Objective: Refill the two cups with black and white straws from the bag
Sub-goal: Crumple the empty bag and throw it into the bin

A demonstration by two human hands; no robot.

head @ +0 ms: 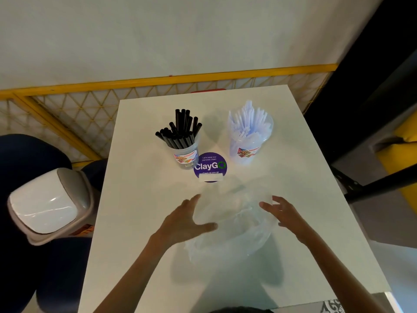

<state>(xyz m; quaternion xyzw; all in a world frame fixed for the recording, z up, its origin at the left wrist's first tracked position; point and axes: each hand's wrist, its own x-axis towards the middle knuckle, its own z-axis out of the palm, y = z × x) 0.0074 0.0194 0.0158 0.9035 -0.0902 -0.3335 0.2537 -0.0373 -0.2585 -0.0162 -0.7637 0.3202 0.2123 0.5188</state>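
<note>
Bag (234, 222), clear plastic, crumpled and blurred, lies on the table between both hands. Left hand (185, 220): fingers spread and straight, thumb laid against the bag's left side, nothing pinched. Right hand (284, 215): fingers spread, tips touching the bag's right side, no grasp visible. Both hands equally near, so the bag lies inward from each palm. It is a loose heap with no clear long axis. Cannot tell whether any straws remain inside. Beyond the bag, further from the person: cup of black straws (184, 152) to the left and cup of white straws (248, 145) to the right, both upright, well apart, both looking full. Judgement: refill near done. A round purple sticker (210, 167) sits between cups and bag. Surface: white table (140, 199). Room: swing-lid bin (48, 204) at left, yellow lattice rail (158, 81), pale wall behind.
</note>
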